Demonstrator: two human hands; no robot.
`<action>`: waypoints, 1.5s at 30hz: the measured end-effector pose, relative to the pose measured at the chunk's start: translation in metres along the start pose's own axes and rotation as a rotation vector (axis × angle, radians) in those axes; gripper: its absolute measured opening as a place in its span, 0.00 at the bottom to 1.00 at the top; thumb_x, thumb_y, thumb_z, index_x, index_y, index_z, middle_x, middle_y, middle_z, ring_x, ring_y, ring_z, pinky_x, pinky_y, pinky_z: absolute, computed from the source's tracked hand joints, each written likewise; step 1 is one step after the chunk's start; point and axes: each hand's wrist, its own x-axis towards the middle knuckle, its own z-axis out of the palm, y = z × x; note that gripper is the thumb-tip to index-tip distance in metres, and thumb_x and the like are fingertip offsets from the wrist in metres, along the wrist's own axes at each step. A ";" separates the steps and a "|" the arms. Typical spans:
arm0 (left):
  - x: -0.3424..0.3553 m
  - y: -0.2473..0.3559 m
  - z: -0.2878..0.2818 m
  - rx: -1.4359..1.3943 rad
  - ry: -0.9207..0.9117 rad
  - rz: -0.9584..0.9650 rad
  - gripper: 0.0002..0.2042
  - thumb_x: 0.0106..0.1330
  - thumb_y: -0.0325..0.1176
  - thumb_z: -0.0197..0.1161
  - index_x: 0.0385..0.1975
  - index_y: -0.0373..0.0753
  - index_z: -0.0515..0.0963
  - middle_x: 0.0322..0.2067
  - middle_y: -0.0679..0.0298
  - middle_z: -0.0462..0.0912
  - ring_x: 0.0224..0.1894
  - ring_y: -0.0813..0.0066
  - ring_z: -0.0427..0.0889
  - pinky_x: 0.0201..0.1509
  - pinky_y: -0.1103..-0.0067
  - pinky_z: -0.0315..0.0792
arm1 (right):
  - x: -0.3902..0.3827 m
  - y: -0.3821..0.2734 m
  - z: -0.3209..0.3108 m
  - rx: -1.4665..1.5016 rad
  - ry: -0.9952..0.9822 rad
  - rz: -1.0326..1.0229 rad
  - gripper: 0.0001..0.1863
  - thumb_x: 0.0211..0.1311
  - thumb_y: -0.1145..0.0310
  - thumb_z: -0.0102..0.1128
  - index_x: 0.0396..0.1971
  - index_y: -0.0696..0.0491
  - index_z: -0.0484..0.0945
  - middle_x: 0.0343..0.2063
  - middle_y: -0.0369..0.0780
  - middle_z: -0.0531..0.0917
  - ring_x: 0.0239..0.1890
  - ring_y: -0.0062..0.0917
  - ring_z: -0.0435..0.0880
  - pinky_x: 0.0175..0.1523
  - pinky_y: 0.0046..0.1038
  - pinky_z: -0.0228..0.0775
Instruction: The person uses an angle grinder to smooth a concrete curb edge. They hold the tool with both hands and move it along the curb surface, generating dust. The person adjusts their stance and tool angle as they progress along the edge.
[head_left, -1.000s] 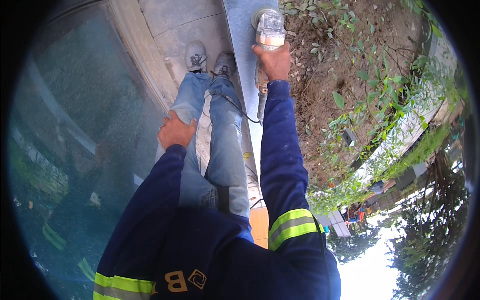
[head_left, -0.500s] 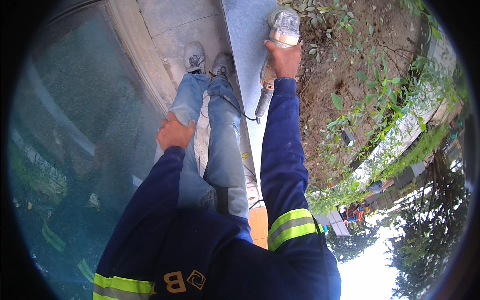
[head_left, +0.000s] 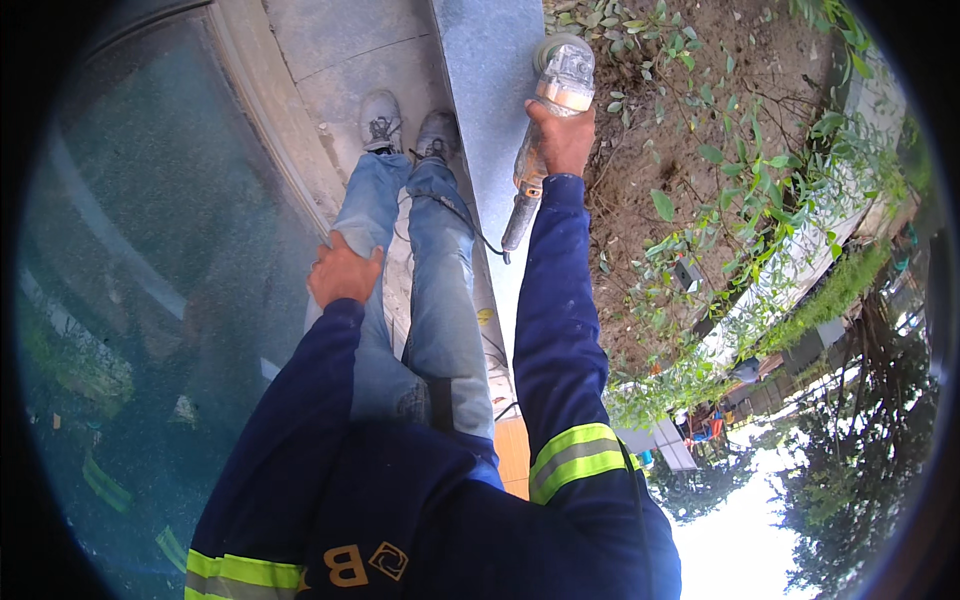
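Observation:
My right hand point(head_left: 566, 140) is wrapped round the body of a dusty orange and grey angle grinder point(head_left: 527, 170). The grinder's round disc end point(head_left: 562, 58) points away from me, over the edge of a long grey stone slab point(head_left: 490, 75) where it borders the soil. A dark cord trails from its near end toward my legs. My left hand point(head_left: 343, 272) lies on my left knee in faded jeans point(head_left: 362, 215), thumb apart from the fingers, holding nothing. Under my right palm the grip is hidden.
To the left is a large reflective glass pane point(head_left: 190, 220) with a pale frame point(head_left: 262, 90). My dusty shoes point(head_left: 381, 120) stand on a paved strip beside the slab. Right of the slab lies a soil bed point(head_left: 640, 200) with leafy plants point(head_left: 770, 170). The cord point(head_left: 470, 217) crosses my right leg.
My right hand and the grinder have come slightly nearer along the slab's edge. My left hand stays on the knee. The whole view has shifted a little.

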 end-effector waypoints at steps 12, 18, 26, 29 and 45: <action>0.000 0.001 -0.005 0.006 0.019 0.029 0.35 0.58 0.60 0.72 0.55 0.36 0.75 0.48 0.46 0.84 0.49 0.42 0.87 0.54 0.55 0.79 | -0.005 -0.003 0.012 -0.040 -0.042 -0.050 0.38 0.43 0.58 0.84 0.50 0.65 0.78 0.44 0.51 0.89 0.45 0.37 0.89 0.54 0.36 0.80; 0.000 -0.003 -0.001 -0.003 0.027 0.026 0.36 0.59 0.61 0.72 0.56 0.37 0.75 0.48 0.45 0.84 0.49 0.42 0.87 0.54 0.54 0.79 | 0.004 0.001 -0.005 0.169 -0.010 -0.026 0.36 0.43 0.61 0.83 0.51 0.66 0.78 0.43 0.49 0.89 0.44 0.36 0.89 0.53 0.35 0.80; -0.002 -0.002 0.004 0.026 -0.009 0.029 0.37 0.60 0.62 0.70 0.58 0.37 0.73 0.51 0.45 0.82 0.50 0.41 0.87 0.56 0.51 0.78 | 0.011 -0.007 -0.028 0.541 0.097 -0.089 0.26 0.48 0.65 0.79 0.45 0.64 0.83 0.40 0.44 0.89 0.39 0.29 0.87 0.48 0.31 0.79; 0.002 0.003 0.003 0.010 -0.031 0.000 0.38 0.60 0.62 0.70 0.59 0.37 0.73 0.51 0.46 0.82 0.50 0.41 0.87 0.56 0.52 0.78 | 0.004 -0.004 -0.046 0.421 0.070 -0.102 0.28 0.48 0.65 0.80 0.48 0.63 0.81 0.40 0.43 0.88 0.38 0.28 0.86 0.48 0.30 0.79; -0.002 0.010 0.002 0.047 0.032 0.029 0.37 0.58 0.62 0.72 0.56 0.37 0.74 0.48 0.47 0.83 0.49 0.44 0.87 0.53 0.55 0.79 | -0.017 0.030 -0.007 0.198 0.010 -0.029 0.36 0.45 0.60 0.82 0.50 0.66 0.77 0.42 0.50 0.88 0.43 0.35 0.88 0.52 0.35 0.79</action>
